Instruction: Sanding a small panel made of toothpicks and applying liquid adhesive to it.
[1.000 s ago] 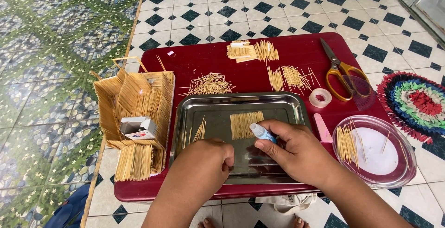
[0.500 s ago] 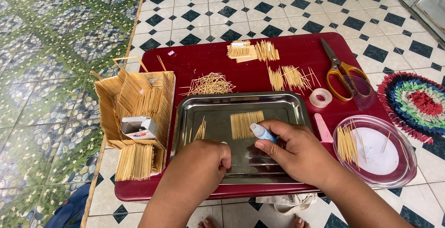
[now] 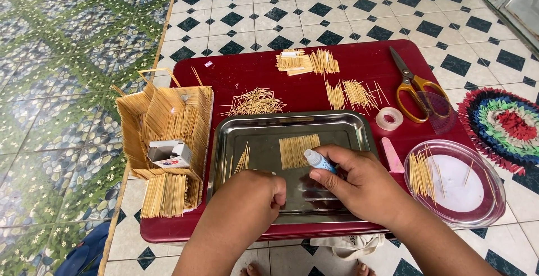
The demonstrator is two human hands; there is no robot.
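Right hand (image 3: 365, 189) grips glue tube (image 3: 319, 161), nozzle up-left; left hand (image 3: 252, 197) beside.

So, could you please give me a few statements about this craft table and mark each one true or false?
1. The right hand holds a small glue tube over the metal tray. True.
2. The scissors lie inside the metal tray. False: they lie on the red table, beyond the tray's right corner.
3. A flat row of sticks lies in the tray ahead of the hands. True.
4. The roll of tape sits on the clear plate. False: it rests on the table between the tray and the scissors.
5. The left hand is closed into a loose fist over the tray. True.
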